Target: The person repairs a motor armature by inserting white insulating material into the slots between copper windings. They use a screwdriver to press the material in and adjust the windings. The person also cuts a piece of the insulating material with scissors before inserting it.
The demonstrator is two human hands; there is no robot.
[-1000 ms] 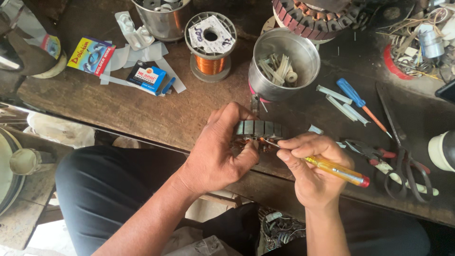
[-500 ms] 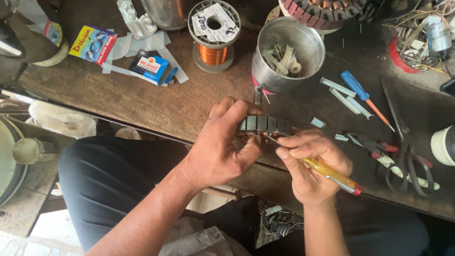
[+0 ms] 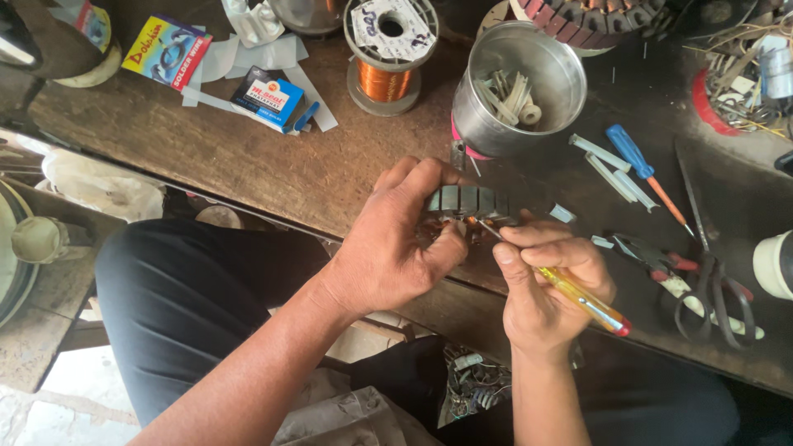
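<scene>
While my left hand (image 3: pixel 388 248) grips the small motor core (image 3: pixel 465 202) by its steel rim above the worktop (image 3: pixel 273 157) edge and my right hand (image 3: pixel 541 285) pinches the yellow screwdriver (image 3: pixel 578 296), I judge it heavy, stiff, with fragile copper windings

Bare counter (image 3: pixel 273 165) lies open to the left of the hands, room enough to pass. Just beyond them the steel cup (image 3: pixel 516 87) blocks the far side, with the copper wire spool (image 3: pixel 388 54) beside it. To the right, the blue screwdriver (image 3: pixel 644 169), pliers (image 3: pixel 661 260) and scissors (image 3: pixel 714 289) crowd the way.
</scene>
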